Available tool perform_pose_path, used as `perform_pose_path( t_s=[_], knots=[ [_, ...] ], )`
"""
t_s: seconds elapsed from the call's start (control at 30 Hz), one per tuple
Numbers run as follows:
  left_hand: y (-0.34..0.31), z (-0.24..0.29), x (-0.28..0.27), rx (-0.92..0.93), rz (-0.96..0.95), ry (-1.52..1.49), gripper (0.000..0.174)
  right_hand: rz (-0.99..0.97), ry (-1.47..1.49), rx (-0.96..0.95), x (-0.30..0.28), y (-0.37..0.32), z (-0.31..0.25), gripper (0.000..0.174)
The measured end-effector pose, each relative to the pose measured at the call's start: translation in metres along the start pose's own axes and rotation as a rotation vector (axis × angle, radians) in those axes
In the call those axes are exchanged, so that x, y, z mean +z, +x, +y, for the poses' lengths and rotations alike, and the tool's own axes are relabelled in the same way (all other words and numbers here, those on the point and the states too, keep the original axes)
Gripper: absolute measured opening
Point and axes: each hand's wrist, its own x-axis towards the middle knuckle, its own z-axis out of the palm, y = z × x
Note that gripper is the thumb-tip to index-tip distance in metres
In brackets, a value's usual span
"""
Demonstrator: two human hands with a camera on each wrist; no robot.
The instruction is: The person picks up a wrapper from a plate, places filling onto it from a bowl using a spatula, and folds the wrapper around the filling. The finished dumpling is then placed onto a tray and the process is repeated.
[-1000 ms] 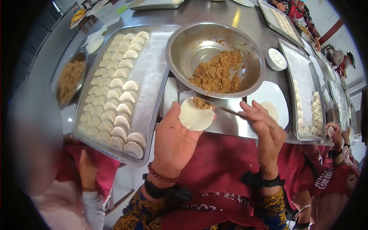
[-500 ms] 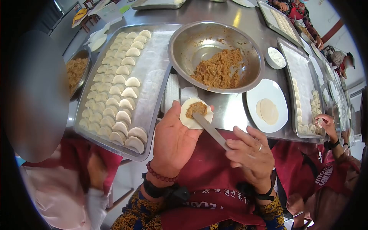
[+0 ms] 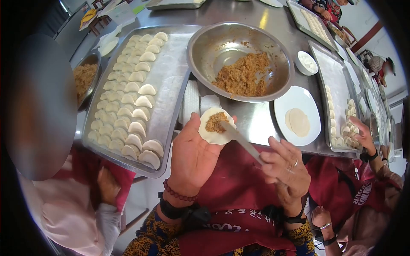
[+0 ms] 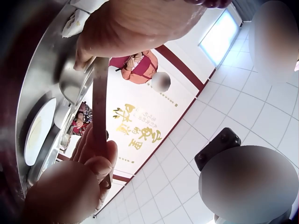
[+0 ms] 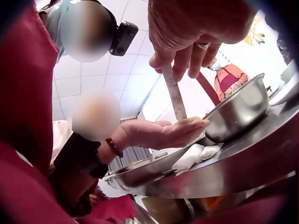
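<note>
Palm up, my left hand [image 3: 191, 160] carries a round dumpling wrapper [image 3: 210, 137] on its fairly straight fingers, with the thumb beside the wrapper's left edge. A small mound of brown minced filling [image 3: 215, 122] lies on the wrapper. My right hand [image 3: 288, 175] pinches a flat, narrow spatula [image 3: 247, 146] between thumb and fingers, its tip on the filling. In the right wrist view the spatula [image 5: 174, 93] slants down to the left hand [image 5: 159, 134]. A large steel bowl [image 3: 197, 64] of the same filling [image 3: 245, 77] stands just beyond the left hand.
At left, a metal tray [image 3: 173, 100] holds rows of folded dumplings [image 3: 141, 101]. A white plate [image 3: 314, 109] with round wrappers [image 3: 298, 122] sits at right, near a small white bowl [image 3: 306, 64]. Another person's hand [image 3: 363, 135] is at the right tray [image 3: 337, 77].
The spatula has come down from the wrapper's far edge, and the filling now sits mid-wrapper. My right hand moved nearer my body, then slightly right. The left hand stayed nearly still.
</note>
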Motion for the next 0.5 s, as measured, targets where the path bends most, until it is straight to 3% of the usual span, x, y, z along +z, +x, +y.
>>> perform_pose_path(
  t_s=[0.17, 0.33, 0.5],
  knots=[
    [-0.002, -0.005, 0.003, -0.019, -0.013, 0.029, 0.044, 0.073, -0.052, 0.011, 0.014, 0.002, 0.01, 0.015],
    [-0.001, -0.002, -0.002, -0.013, 0.015, 0.057, 0.044, -0.047, -0.057, -0.075, 0.012, 0.001, -0.003, 0.012],
    [-0.001, 0.001, -0.002, -0.001, 0.021, 0.064, 0.044, -0.03, -0.012, -0.057, -0.001, 0.004, -0.009, 0.011]
  ],
)
